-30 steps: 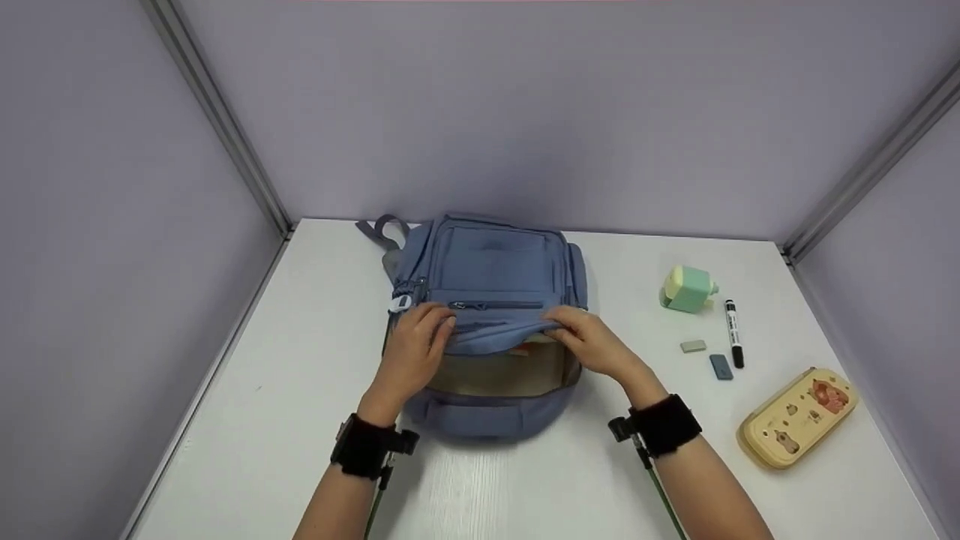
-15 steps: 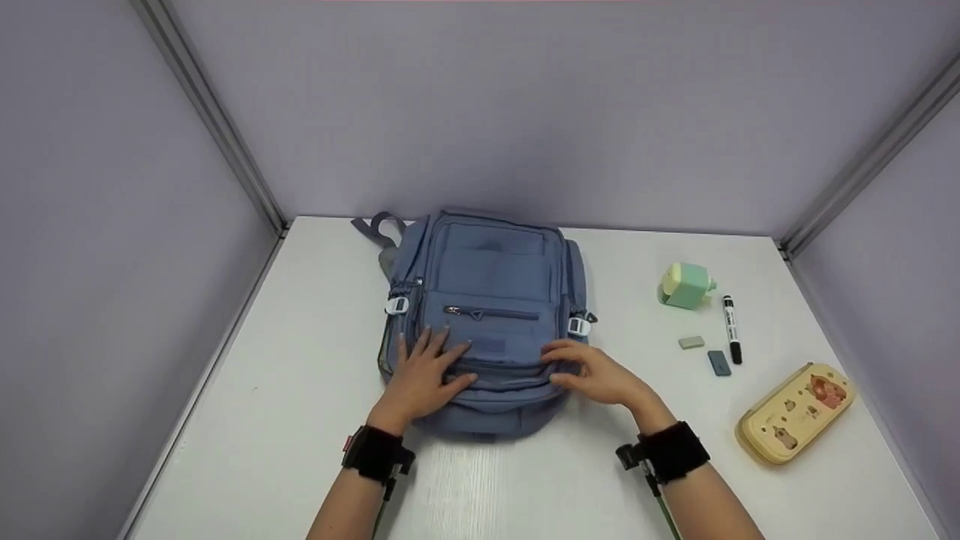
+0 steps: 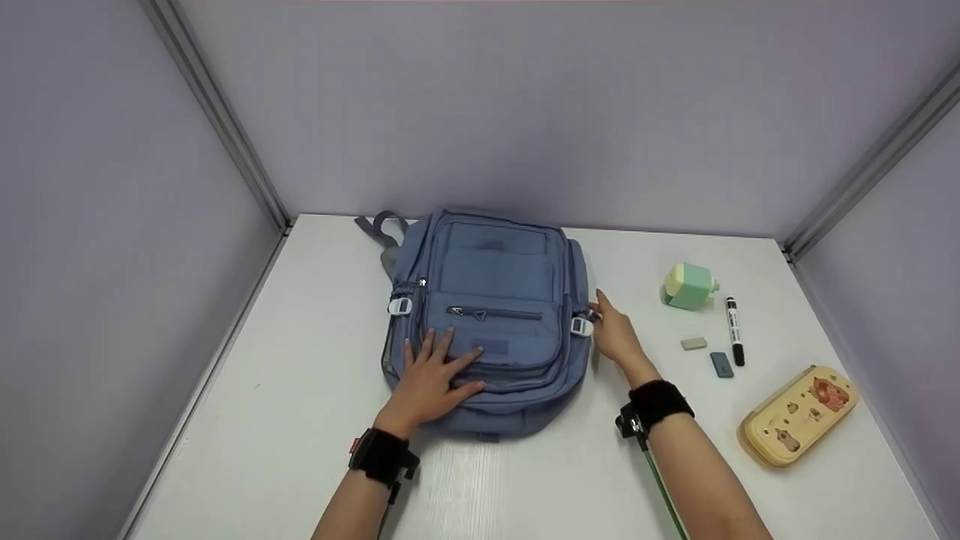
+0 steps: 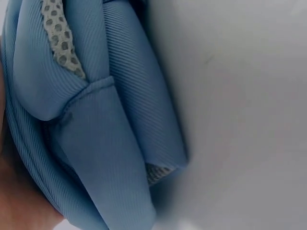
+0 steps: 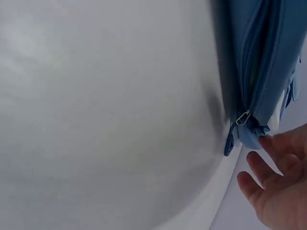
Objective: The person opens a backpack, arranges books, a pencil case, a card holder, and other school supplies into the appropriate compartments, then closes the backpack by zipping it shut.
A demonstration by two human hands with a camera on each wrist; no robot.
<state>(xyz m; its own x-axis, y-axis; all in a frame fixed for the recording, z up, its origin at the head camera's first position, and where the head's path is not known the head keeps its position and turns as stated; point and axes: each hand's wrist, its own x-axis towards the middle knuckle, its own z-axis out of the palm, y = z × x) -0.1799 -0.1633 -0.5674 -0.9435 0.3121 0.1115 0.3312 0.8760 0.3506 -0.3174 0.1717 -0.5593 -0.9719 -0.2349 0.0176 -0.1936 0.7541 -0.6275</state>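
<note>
Left hand (image 3: 431, 379): rested on the backpack (image 3: 495, 262), which blocked any downward path. Past the bag's edge on that hand's left, bare tabletop (image 3: 307, 352) offered a wide lane; more lay between the two wrists. Right hand (image 3: 616, 334): the bag's side, white buckle (image 3: 582, 327) and dangling zip pull (image 5: 230, 142) barred leftward passage. A strip of tabletop ran along its right, bounded by the grey block (image 3: 694, 343), blue block (image 3: 721, 365), marker (image 3: 735, 331) and, farther forward, green-and-yellow cube (image 3: 688, 286). Pencil case (image 3: 798, 416) obstructed farther right, beyond the forearm
</note>
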